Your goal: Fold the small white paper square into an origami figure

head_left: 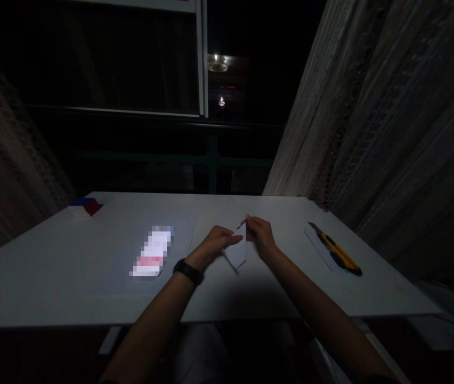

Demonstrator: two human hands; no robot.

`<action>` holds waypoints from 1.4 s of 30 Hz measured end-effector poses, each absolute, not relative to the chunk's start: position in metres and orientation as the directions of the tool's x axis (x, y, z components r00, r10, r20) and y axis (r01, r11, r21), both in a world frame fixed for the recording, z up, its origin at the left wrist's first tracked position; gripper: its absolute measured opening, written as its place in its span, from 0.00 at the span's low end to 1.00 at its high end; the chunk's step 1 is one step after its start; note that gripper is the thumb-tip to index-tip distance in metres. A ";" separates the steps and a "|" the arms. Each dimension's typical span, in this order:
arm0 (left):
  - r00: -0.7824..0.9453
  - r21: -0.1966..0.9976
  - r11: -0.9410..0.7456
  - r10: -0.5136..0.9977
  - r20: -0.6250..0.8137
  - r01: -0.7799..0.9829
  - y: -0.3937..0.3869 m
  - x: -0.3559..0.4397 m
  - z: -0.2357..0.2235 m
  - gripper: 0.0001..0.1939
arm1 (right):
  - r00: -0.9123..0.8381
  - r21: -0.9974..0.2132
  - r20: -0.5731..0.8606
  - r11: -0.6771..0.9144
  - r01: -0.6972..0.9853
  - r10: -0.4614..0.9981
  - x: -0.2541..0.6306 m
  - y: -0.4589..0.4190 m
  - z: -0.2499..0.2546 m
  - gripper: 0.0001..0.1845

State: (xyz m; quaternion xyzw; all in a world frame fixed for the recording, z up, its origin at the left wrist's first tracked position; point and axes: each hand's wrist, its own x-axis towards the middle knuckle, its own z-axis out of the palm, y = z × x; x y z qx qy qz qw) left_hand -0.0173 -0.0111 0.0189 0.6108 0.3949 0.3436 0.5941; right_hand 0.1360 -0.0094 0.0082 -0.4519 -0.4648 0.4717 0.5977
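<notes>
A small folded piece of white paper (238,253) is held above the table between both hands. My left hand (216,245), with a dark watch (187,271) on the wrist, pinches the paper's left side, thumb lying across its face. At the paper's upper right corner, the fingertips of my right hand (262,234) are closed on its tip. The paper comes to a point at the top, and a narrow corner sticks out at its bottom. Some of the fingers behind the paper are hidden.
A lit, pixelated phone (153,253) lies on a paper sheet (185,234) at the left. A yellow-and-black utility knife (337,250) rests over a white paper strip (318,245) at the right. A cube puzzle (84,207) sits at the white table's (59,266) far left. Curtains (315,106) hang behind.
</notes>
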 end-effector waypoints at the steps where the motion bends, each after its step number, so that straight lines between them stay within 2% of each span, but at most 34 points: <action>1: 0.428 0.998 0.017 0.903 -0.039 0.053 -0.009 -0.017 0.017 0.19 | 0.123 -0.978 0.121 0.140 -0.155 0.985 0.136 -0.009 0.008 0.21; 9: 0.215 0.979 0.037 0.977 0.007 -0.200 -0.004 -0.017 0.013 0.24 | 0.043 -0.989 0.097 0.101 -0.110 0.994 0.130 -0.007 0.003 0.20; 13: 0.242 0.967 0.045 0.970 0.018 -0.250 -0.006 -0.019 0.017 0.23 | 0.017 -0.990 0.139 0.140 -0.009 0.990 0.130 -0.006 0.001 0.19; 16: 0.253 0.955 0.019 0.966 0.059 -0.295 -0.005 -0.019 0.017 0.23 | -0.065 -0.974 0.171 0.179 0.138 0.983 0.139 -0.008 0.005 0.16; 18: 0.232 0.967 -0.002 0.971 0.063 -0.255 -0.004 -0.020 0.017 0.22 | -0.210 -0.951 0.139 0.190 0.243 0.968 0.146 -0.010 0.011 0.14; 21: 0.243 0.994 -0.001 0.969 0.029 -0.113 -0.003 -0.022 0.016 0.16 | -0.230 -0.932 0.149 0.214 0.294 0.962 0.157 -0.012 0.020 0.14; 24: 0.333 0.998 0.054 0.942 -0.045 -0.019 -0.002 -0.024 0.015 0.14 | -0.286 -0.917 0.171 0.259 0.304 0.943 0.167 -0.011 0.026 0.13; 29: 0.453 0.989 0.007 0.889 -0.074 0.148 -0.005 -0.025 0.013 0.12 | -0.386 -0.921 0.075 0.212 0.326 0.919 0.179 -0.010 0.027 0.12; 35: 0.463 0.989 0.053 0.879 -0.112 0.139 -0.015 -0.023 0.025 0.08 | -0.413 -0.940 0.013 0.152 0.305 0.910 0.182 -0.015 0.036 0.11; 42: 0.548 0.989 0.096 0.825 -0.140 0.110 -0.019 -0.022 0.034 0.08 | -0.424 -0.950 -0.075 0.065 0.305 0.902 0.191 -0.016 0.046 0.10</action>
